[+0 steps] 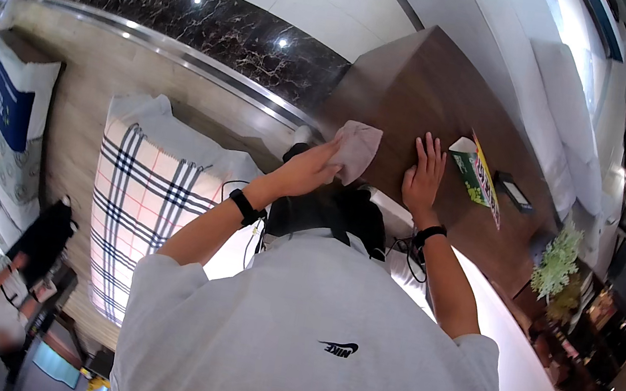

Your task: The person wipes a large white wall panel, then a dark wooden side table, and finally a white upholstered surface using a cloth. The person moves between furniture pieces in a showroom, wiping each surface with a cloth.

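Observation:
My left hand (309, 172) grips a folded pinkish-grey cloth (357, 149), which hangs at the near left part of a dark brown wooden tabletop (426, 85). Whether the cloth touches the wood I cannot tell. My right hand (424, 173) is palm down on the same top with its fingers extended and slightly apart, holding nothing. Just right of it stands a folded card sign (477, 174) in green, yellow and red that bears writing. Beyond the sign lies a small dark rectangular object (512, 192) with a pale panel.
A plaid blanket (148, 201) covers furniture at my left. White cushions (563, 105) line the table's far right side, near a green plant (557, 262). Black cables (410, 258) hang near my legs. Another person (17, 285) stands at lower left, near a bed (15, 114).

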`<state>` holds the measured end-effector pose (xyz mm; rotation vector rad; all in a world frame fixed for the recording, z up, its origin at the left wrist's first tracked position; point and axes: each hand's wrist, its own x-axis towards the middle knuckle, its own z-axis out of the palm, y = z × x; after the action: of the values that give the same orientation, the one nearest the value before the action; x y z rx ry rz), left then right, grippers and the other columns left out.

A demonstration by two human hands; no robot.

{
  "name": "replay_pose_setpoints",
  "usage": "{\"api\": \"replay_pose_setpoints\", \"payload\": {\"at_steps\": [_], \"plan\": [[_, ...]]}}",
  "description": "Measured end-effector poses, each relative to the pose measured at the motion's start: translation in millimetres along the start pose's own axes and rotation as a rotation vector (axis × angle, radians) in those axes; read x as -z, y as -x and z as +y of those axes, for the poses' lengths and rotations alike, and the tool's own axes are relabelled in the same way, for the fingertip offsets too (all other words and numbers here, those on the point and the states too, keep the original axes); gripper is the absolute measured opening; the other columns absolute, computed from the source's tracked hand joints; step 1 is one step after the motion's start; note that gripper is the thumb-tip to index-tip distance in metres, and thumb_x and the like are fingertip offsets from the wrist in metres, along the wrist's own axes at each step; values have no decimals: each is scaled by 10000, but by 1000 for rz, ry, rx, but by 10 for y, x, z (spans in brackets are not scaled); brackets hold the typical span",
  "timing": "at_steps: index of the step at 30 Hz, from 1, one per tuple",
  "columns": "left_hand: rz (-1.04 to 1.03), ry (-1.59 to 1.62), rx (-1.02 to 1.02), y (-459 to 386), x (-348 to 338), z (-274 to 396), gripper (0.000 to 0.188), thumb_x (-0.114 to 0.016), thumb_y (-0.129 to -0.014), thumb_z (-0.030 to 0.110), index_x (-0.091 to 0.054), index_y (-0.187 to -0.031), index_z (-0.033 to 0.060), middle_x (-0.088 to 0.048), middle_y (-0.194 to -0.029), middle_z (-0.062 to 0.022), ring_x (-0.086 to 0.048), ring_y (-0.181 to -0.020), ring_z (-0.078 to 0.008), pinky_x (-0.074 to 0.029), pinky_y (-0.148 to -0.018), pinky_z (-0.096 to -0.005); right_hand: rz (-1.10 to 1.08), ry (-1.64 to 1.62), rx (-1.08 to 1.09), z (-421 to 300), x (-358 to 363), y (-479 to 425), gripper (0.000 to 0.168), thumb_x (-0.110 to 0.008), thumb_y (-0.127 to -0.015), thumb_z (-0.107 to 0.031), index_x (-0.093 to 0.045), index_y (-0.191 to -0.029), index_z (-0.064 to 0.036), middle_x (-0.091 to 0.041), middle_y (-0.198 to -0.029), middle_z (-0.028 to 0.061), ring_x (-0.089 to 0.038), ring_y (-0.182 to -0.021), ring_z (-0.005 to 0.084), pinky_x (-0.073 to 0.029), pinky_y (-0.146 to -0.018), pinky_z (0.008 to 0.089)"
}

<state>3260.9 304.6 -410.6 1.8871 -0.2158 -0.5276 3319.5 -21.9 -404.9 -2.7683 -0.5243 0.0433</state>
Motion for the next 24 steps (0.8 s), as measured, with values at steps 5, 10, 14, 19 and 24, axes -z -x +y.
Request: {"api": "replay_pose_setpoints", "payload": {"at_steps": [5, 10, 14, 19, 24], "plan": [[-83, -39, 67, -730, 218, 87, 602, -545, -1079, 338, -433, -1526, -50, -564, -1435, -322, -539, -1332, -475, -431, -1135, -473, 5, -34, -25, 27, 50, -33, 655, -519, -887, -81, -502, -1540, -128, -395, -1672, 96, -303, -1576, 330, -193, -1302, 545], [-175, -383, -23, -1828, 431, 20, 571, -491, -1079, 460, -625, -1233, -73, -666, -1269, -298, -629, -1181, -461, -509, -1011, -525, -24, -32, -52, 113, -15, 1, 669, -542, -886, -103, -500, -1551, -157, -399, -1676, 66, -316, -1572, 313, -197, -1302, 540], [-158, -476, -189, -2798, 569, 117, 504, -444, -1101, 458, -654, -1179, 7, -709, -1110, -298, -671, -1049, -486, -525, -903, -582, -26, -46, -88, 131, -54, 35, 674, -549, -886, -120, -501, -1555, -190, -400, -1680, 44, -318, -1573, 300, -204, -1301, 539], [15, -247, -204, -4019, 613, -385, 490, -397, -1120, 404, -623, -1265, -5, -730, -1107, -263, -656, -1083, -484, -523, -937, -530, -16, -58, -68, 174, -104, 8, 681, -557, -883, -117, -498, -1556, -209, -399, -1682, 29, -318, -1575, 305, -208, -1300, 546], [13, -165, -90, -3539, 409, -863, 475, -426, -1115, 380, -603, -1335, -2, -695, -1216, -205, -626, -1147, -380, -496, -998, -471, -30, -39, -79, 160, -119, 19, 670, -561, -884, -84, -507, -1543, -198, -411, -1673, 35, -328, -1571, 310, -219, -1293, 566]]}}
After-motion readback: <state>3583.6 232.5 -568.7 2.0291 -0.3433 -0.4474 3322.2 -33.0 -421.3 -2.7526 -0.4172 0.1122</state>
